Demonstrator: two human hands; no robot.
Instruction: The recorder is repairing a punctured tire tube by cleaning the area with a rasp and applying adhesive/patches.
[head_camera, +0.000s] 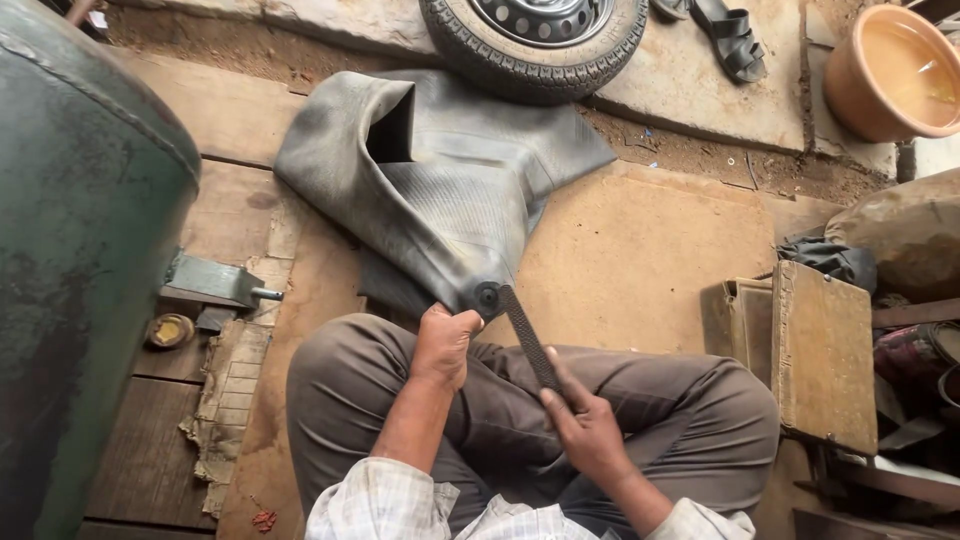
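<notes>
A flat grey rubber inner tube (440, 180) lies folded on the floor and reaches down to my knees. My left hand (443, 342) pinches a fold of it, where a small round dark patch (488, 296) shows. My right hand (583, 422) grips the lower end of a long dark rasp file (527, 337), whose upper tip rests against that patch. I sit cross-legged in brown trousers (690, 420).
A wheel with tyre (535, 40) lies at the top. At the left stands a big green tank (80, 250); an orange basin (895, 70) of water at the top right. A worn open metal box (820, 350) is at my right; sandals (730, 35) lie beyond.
</notes>
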